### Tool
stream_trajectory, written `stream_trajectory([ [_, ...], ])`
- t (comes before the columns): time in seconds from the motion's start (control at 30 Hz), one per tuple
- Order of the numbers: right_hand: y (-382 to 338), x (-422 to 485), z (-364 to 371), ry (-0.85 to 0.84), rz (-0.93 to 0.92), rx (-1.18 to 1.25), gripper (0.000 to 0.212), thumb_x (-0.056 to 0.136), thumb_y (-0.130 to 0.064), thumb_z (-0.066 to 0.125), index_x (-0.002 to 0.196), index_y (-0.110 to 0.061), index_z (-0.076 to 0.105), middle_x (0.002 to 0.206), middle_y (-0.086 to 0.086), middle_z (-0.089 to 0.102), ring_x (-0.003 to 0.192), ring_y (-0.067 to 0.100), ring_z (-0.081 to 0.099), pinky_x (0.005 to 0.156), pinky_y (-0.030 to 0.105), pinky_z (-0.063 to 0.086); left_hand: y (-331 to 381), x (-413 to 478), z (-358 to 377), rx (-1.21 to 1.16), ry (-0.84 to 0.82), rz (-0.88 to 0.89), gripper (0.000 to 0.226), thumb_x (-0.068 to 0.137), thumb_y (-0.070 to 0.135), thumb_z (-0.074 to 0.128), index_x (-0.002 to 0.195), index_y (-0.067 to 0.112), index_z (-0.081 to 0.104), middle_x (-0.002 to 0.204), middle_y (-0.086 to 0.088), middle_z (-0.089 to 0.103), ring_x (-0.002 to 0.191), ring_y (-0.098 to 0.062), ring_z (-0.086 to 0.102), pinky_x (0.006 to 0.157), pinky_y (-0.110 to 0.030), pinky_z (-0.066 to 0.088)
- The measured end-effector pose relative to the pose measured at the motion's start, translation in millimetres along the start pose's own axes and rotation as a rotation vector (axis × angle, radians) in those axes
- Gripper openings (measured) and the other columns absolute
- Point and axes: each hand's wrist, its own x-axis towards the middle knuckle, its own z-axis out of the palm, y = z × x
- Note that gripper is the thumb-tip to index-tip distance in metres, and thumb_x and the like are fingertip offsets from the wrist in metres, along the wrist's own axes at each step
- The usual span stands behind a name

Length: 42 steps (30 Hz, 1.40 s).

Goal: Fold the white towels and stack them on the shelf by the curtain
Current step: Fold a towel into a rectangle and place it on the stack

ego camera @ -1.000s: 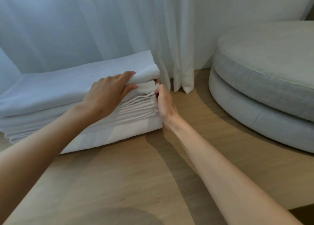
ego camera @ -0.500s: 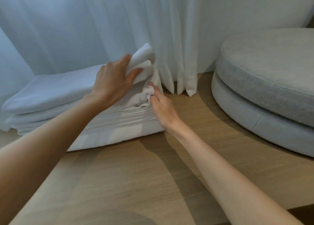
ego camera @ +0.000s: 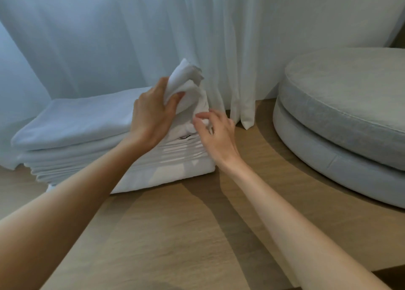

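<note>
The left hand (ego camera: 151, 116) grips the lifted corner of the top towels (ego camera: 186, 77), fingers curled round it. Just beside it the right hand (ego camera: 215, 131), fingers loosely bent, touches a fold below; whether it pinches is unclear. The towel stack (ego camera: 83, 131) lies under both hands, on the shelf (ego camera: 175, 224).

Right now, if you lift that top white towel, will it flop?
Probably floppy: the top folded white towel bends and droops where the left hand grips its corner. Likely light, since one hand holds it up.
</note>
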Motion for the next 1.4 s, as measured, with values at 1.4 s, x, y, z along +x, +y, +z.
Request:
stream_trajectory([
  [1.4, -61.0, 66.0, -39.7, -0.317, 0.814, 0.552, 0.075, 0.084, -0.076, 0.036, 0.114, -0.013, 0.061, 0.104, 0.008, 0.064, 0.088, 0.023, 0.062, 0.098, 0.035, 0.046, -90.1, -36.9, -83.7, 0.458, -0.222, -0.119, 0.043, 0.095, 0.044, 0.043, 0.131, 0.020, 0.047, 0.102, -0.018, 0.066, 0.087, -0.042, 0.059, 0.065, -0.038, 0.033],
])
